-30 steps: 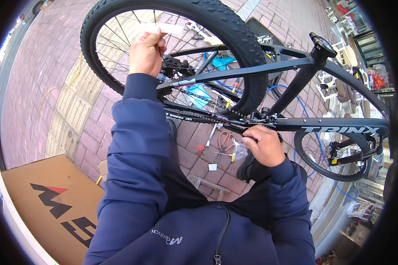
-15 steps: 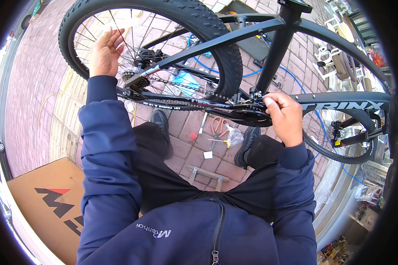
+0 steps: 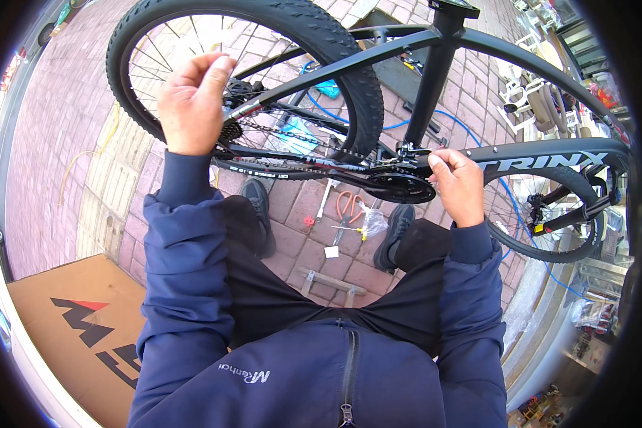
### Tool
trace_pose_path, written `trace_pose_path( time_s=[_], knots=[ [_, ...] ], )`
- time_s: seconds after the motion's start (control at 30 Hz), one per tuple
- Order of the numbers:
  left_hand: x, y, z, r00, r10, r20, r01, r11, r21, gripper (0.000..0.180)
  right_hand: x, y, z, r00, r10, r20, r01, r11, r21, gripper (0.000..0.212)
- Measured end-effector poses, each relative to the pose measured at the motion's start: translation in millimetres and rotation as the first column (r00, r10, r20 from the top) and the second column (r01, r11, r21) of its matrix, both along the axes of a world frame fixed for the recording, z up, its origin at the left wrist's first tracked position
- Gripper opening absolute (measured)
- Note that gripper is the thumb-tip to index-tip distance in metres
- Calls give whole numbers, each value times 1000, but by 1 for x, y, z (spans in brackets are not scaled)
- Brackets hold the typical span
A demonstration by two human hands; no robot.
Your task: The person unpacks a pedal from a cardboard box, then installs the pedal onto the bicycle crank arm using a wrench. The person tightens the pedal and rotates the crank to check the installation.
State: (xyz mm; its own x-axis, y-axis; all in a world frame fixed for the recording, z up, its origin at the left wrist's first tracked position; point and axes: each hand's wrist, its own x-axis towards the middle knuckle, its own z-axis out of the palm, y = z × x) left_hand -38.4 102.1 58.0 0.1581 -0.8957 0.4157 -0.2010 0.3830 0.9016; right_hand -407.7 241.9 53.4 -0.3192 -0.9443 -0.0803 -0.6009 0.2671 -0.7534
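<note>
A black bicycle frame point(image 3: 441, 85) stands in front of me, with its rear wheel point(image 3: 373, 107) at the left. My left hand point(image 3: 191, 107) is raised over that wheel, near the hub, thumb and fingers drawn together. Anything between its fingertips is too small to make out. My right hand point(image 3: 458, 187) pinches beside the front derailleur point(image 3: 406, 151), at the foot of the seat tube. What those fingertips grip is hidden. Below the derailleur is the black chainring point(image 3: 401, 188), and the chain point(image 3: 292, 134) runs left from it to the rear cassette point(image 3: 231, 131).
Orange-handled pliers point(image 3: 347, 205), a yellow-handled screwdriver point(image 3: 362, 231) and a clear plastic bag point(image 3: 374, 220) lie on the paving between my shoes. A small metal stand point(image 3: 328, 282) is nearer. A cardboard box point(image 3: 71, 307) lies left; a blue hose point(image 3: 471, 128) runs behind the frame.
My left hand has come right and nearer, its fingers going from spread to drawn together. My right hand stays by the front derailleur. The whole view has shifted slightly.
</note>
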Motion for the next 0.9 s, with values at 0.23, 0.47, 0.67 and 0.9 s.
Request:
trace_pose_path(
  time_s=[0.23, 0.47, 0.67, 0.9],
  knots=[
    [47, 8, 20, 969, 58, -241, -96, 984, -150, 17, 6, 1, -6, 998, 60, -33, -57, 994, 94, 21],
    [214, 133, -149, 849, 415, 326, -523, 748, 409, 21, 12, 11, -10, 985, 172, 5, -170, 972, 164, 22],
    [245, 295, -297, 695, -101, 712, -630, 392, 670, 21, 21, 20, -23, 971, 237, 9, -233, 946, 227, 19],
    [214, 290, -355, 619, -323, 715, -662, 274, 697, 36, 40, 28, -27, 963, 269, -4, -257, 924, 285, 17]
  ],
)
